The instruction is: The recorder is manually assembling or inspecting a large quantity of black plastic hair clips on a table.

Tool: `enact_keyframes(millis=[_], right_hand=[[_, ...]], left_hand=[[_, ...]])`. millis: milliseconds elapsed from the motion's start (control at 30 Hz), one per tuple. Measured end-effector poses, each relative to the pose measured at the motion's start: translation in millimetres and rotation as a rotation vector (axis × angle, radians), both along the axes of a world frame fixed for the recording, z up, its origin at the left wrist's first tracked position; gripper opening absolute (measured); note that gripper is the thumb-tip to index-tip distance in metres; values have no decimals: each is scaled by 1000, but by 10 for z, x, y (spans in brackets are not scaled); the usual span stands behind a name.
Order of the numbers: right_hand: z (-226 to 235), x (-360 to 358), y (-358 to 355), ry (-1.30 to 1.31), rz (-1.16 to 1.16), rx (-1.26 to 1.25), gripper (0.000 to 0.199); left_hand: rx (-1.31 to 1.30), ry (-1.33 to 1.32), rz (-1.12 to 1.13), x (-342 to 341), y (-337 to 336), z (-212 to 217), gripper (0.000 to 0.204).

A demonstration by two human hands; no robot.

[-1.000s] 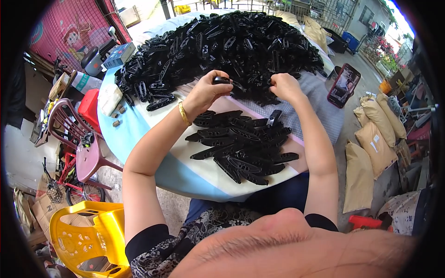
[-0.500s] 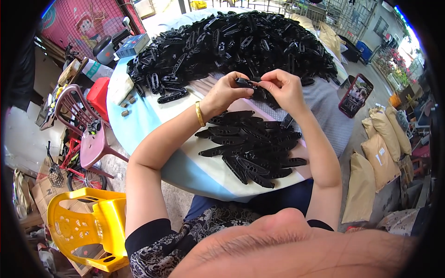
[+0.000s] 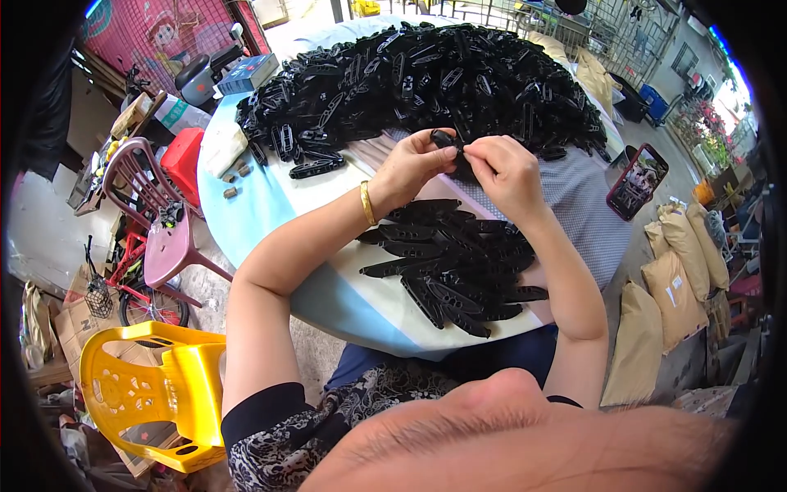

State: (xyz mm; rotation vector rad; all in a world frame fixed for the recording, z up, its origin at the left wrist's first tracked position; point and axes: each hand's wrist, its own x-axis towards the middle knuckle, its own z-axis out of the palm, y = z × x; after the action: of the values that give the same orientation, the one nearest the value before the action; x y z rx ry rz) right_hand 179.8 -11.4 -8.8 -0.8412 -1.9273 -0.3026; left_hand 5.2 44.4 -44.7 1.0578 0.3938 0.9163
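A small black plastic part is pinched between the thumb and fingers of my left hand, which has a gold bangle at its wrist. Close against it, my right hand has thumb and forefinger pressed together at the part's right end; whatever they pinch is too small to make out. Just beyond both hands rises a big heap of long black plastic pieces. Nearer to me, a smaller pile of similar slim black pieces lies spread between my forearms.
The round table has a striped cloth. A phone stands at its right edge, and a blue box sits at the far left. A yellow chair and pink chair are at left, tan sacks at right.
The black part in my left hand has turned, its end now facing more toward me. My right hand's fingers have curled in more. The whole view has shifted slightly.
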Motion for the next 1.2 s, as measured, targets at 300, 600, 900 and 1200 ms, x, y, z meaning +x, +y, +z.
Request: enact_keyframes(millis=[300, 600, 900, 1200], right_hand=[[87, 81, 20, 13, 185, -74, 16], [50, 69, -13, -242, 113, 29, 15], [37, 176, -12, 281, 182, -771, 32], [143, 354, 46, 225, 298, -1001, 28]], left_hand=[[-83, 88, -304, -108, 28, 171, 27], [-142, 385, -308, -158, 39, 287, 32], [963, 629, 158, -108, -180, 376, 32], [1068, 760, 171, -88, -340, 428, 36]])
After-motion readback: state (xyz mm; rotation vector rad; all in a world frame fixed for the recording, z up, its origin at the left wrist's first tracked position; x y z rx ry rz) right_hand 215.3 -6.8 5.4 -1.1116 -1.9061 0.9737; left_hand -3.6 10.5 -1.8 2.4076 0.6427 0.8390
